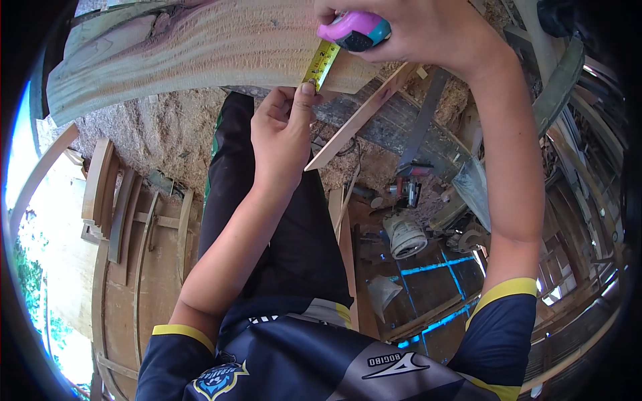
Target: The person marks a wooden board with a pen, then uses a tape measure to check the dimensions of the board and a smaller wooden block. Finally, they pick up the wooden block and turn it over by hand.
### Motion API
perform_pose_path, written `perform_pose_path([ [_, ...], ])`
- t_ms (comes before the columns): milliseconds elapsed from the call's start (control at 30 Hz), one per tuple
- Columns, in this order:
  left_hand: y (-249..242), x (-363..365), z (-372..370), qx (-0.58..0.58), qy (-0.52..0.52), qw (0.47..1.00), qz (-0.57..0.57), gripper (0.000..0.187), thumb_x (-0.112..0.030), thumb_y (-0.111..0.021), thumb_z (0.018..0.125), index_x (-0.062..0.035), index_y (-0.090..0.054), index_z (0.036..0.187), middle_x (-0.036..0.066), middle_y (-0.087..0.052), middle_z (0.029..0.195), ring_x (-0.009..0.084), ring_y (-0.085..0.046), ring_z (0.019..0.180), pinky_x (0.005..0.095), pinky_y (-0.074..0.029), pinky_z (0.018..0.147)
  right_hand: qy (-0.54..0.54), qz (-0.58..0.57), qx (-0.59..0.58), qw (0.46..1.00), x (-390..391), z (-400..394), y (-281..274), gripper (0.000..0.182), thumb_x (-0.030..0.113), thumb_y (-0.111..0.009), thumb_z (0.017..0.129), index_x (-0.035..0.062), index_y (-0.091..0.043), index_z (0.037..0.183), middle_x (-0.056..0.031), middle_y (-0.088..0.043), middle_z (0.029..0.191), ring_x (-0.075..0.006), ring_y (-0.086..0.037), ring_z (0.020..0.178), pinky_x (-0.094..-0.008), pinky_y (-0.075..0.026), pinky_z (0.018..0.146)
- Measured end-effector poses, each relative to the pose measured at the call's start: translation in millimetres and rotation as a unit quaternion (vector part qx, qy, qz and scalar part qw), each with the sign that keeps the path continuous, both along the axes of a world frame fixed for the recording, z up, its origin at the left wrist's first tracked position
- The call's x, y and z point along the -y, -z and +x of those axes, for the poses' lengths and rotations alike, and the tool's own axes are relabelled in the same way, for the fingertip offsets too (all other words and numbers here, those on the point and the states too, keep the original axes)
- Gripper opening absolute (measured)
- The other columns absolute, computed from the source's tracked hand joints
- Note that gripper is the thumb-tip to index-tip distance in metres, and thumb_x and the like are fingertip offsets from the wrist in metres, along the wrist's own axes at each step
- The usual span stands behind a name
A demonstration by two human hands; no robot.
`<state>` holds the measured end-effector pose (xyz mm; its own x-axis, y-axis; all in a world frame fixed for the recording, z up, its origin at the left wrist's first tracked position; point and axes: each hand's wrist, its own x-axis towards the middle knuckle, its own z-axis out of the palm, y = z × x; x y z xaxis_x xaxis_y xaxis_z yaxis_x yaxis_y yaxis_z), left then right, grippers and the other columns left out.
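Observation:
A wide, rough-sawn wooden plank [194, 50] with a curved near edge spans the top of the view. Over its right part, my right hand [428, 33] is wrapped around a pink and blue tape measure [361, 31]. A short length of yellow blade [321, 65] runs from the case down across the wood to the near edge. My left hand [286, 120] pinches the blade's end there, thumb on top, the other fingers partly hidden under the plank's edge.
A narrow wooden strip [364, 117] juts out beside my left hand. Sawdust [147, 134] covers the ground. Curved wood pieces [100, 180] lean at the left. A whitish bucket [406, 237] and a red-and-black tool [406, 190] lie at lower right, near stacked lumber [588, 194].

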<state>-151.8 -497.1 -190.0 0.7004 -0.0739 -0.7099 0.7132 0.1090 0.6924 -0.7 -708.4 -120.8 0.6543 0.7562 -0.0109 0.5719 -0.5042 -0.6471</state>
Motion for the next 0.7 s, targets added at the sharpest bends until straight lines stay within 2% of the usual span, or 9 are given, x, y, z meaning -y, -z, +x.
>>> perform_pose_path([
  [167,-5.8,-10.5,-1.9,0.028,0.020,0.999,0.027,0.024,-0.025,-0.066,0.110,-0.0014,-0.070,0.108,0.003,-0.074,0.100,0.0060,-0.058,0.082,0.0243,-0.047,0.080,-0.025,-0.008,0.016,1.000,-0.8,-13.3,3.9,0.025,0.014,-0.085,0.078,0.0064,-0.068,0.095,-0.0100,-0.062,0.101,-0.0296,-0.067,0.098,-0.0423,-0.055,0.088],
  [300,-41.9,-35.1,-7.5,0.070,0.064,0.994,0.046,0.021,-0.018,-0.064,0.110,0.0025,-0.068,0.108,0.005,-0.072,0.100,0.0096,-0.063,0.091,0.0267,-0.051,0.090,0.048,0.006,0.053,0.997,-3.6,-49.7,-10.4,0.043,0.006,-0.089,0.065,0.0112,-0.067,0.101,-0.0053,-0.064,0.106,-0.0259,-0.069,0.100,-0.0417,-0.057,0.085],
  [367,-49.1,-60.1,-7.0,0.199,0.100,0.973,0.056,0.017,-0.012,-0.058,0.111,0.0031,-0.065,0.107,0.007,-0.069,0.101,0.0118,-0.063,0.094,0.0273,-0.051,0.090,0.122,0.021,0.033,0.992,0.0,-67.1,-15.2,0.032,0.006,-0.086,0.073,0.0112,-0.069,0.100,-0.0046,-0.061,0.102,-0.0275,-0.066,0.099,-0.0436,-0.056,0.088],
  [433,-50.1,-77.9,10.0,0.345,0.159,0.918,0.116,0.014,-0.008,-0.075,0.097,0.0012,-0.065,0.100,0.011,-0.067,0.095,0.0241,-0.064,0.085,0.0322,-0.050,0.082,0.168,0.048,-0.002,0.985,6.3,-91.5,-14.8,0.037,0.010,-0.090,0.073,0.0118,-0.070,0.104,-0.0045,-0.063,0.106,-0.0271,-0.067,0.100,-0.0440,-0.057,0.089],
  [500,-64.9,-83.3,46.4,0.448,0.282,0.827,0.190,0.032,-0.012,-0.084,0.086,-0.0008,-0.068,0.110,0.013,-0.068,0.105,0.0331,-0.065,0.093,0.0401,-0.052,0.087,0.376,0.119,-0.026,0.919,6.5,-127.0,-4.0,0.045,0.018,-0.095,0.075,0.0100,-0.070,0.111,-0.0069,-0.065,0.110,-0.0265,-0.068,0.100,-0.0417,-0.056,0.091],
  [533,-66.1,-80.5,63.8,0.457,0.285,0.822,0.185,0.032,-0.012,-0.084,0.086,-0.0008,-0.068,0.110,0.013,-0.068,0.105,0.0331,-0.065,0.093,0.0401,-0.052,0.087,0.444,0.112,0.000,0.889,5.3,-147.1,5.6,0.046,0.022,-0.094,0.078,0.0080,-0.069,0.114,-0.0088,-0.066,0.110,-0.0272,-0.068,0.100,-0.0408,-0.056,0.091],
  [600,-62.9,-67.4,97.7,0.514,0.390,0.719,0.256,0.073,-0.018,-0.095,0.069,-0.0056,-0.064,0.134,0.016,-0.066,0.126,0.0396,-0.062,0.118,0.0499,-0.048,0.104,0.606,0.108,-0.018,0.788,-5.0,-196.7,29.7,0.044,0.028,-0.090,0.087,0.0038,-0.068,0.117,-0.0127,-0.066,0.110,-0.0296,-0.068,0.102,-0.0400,-0.054,0.091],
  [633,-61.9,-59.4,109.4,0.524,0.392,0.713,0.252,0.073,-0.018,-0.095,0.069,-0.0056,-0.064,0.134,0.016,-0.066,0.126,0.0396,-0.062,0.118,0.0499,-0.048,0.104,0.693,0.110,-0.061,0.710,-13.9,-221.8,42.1,0.042,0.031,-0.086,0.093,0.0017,-0.067,0.117,-0.0146,-0.067,0.110,-0.0314,-0.067,0.102,-0.0401,-0.054,0.091],
  [700,-60.1,-39.9,127.6,0.507,0.443,0.658,0.338,0.111,-0.023,-0.100,0.056,-0.0052,-0.049,0.153,0.015,-0.055,0.147,0.0439,-0.049,0.138,0.0563,-0.040,0.117,0.755,0.080,-0.054,0.648,-24.9,-257.5,63.8,0.039,0.032,-0.080,0.097,0.0013,-0.067,0.117,-0.0157,-0.068,0.110,-0.0327,-0.067,0.103,-0.0411,-0.053,0.092],
])
